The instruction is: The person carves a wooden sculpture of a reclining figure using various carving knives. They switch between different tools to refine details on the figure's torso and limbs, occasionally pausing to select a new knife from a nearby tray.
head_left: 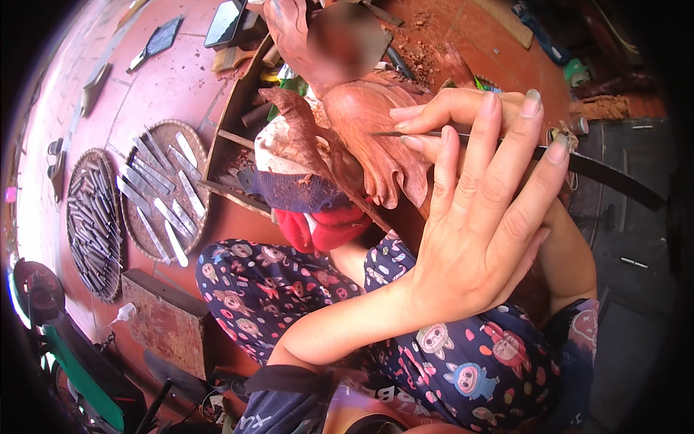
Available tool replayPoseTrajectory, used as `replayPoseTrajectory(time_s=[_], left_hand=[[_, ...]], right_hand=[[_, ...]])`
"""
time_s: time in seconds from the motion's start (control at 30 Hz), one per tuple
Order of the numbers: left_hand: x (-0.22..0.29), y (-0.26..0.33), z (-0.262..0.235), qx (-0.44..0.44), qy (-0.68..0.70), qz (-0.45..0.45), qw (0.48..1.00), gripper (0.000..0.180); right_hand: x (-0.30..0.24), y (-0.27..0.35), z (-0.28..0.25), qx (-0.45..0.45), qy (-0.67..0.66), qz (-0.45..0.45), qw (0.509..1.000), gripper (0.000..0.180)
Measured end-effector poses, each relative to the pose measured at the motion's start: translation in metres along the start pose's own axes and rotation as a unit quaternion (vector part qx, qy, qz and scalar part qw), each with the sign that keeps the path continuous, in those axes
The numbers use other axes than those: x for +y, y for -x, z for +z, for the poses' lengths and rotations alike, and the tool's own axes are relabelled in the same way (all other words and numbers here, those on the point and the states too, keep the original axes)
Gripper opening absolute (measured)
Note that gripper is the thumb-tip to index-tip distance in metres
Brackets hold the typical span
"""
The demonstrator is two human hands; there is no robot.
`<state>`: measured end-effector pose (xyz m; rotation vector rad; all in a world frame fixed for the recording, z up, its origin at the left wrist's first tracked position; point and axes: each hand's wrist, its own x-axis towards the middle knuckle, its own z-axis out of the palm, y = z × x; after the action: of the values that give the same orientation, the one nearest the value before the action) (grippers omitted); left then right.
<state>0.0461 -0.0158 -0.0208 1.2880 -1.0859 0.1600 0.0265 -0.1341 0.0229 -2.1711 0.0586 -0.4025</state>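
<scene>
A reddish-brown wood carving (365, 137) with flowing, fold-like shapes stands in front of me. My right hand (452, 108) pinches a long, thin, dark metal tool (614, 172) that looks like a file. Its tapered tip lies at the carving's surface, and its broad end sticks out to the right. Spread fingers show on my left hand (477, 224), which is raised over my right wrist, crosses in front of the tool and hides part of it. Whether it touches the tool cannot be told. A cloth-wrapped bundle (289, 189) sits against the carving's lower left.
At left, one round woven tray (148, 249) holds flat metal blades; another tray (72, 271) holds several dark rod-like tools. A wooden block (170, 325) stands nearer me. Wood shavings (426, 47) litter the tiles beyond the carving. A phone (225, 23) and a brush (231, 58) lie far left.
</scene>
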Motion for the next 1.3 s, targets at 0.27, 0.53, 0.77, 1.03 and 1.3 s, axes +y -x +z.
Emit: replayPoseTrajectory(time_s=[0.27,0.53,0.77,1.03,1.3], left_hand=[[0.003,0.003,0.003,-0.006,0.016,0.001,1.0,0.075],[0.0,0.005,0.002,-0.019,0.018,0.003,1.0,0.081],[-0.003,0.008,0.005,0.0,0.053,0.003,0.999,0.082],[0.0,0.016,0.006,0.008,0.046,-0.003,0.999,0.085],[0.014,0.031,-0.016,-0.029,0.13,-0.051,0.99,0.069]], right_hand=[[-0.002,0.005,-0.003,-0.001,0.001,-0.006,1.0,0.01],[0.01,0.01,0.01,0.057,0.038,-0.043,0.997,0.011],[0.018,0.015,0.003,0.12,-0.238,0.056,0.962,0.012],[0.004,0.0,-0.015,-0.034,-0.054,0.032,0.997,0.008],[0.002,-0.009,-0.016,-0.063,0.018,0.007,0.998,0.008]])
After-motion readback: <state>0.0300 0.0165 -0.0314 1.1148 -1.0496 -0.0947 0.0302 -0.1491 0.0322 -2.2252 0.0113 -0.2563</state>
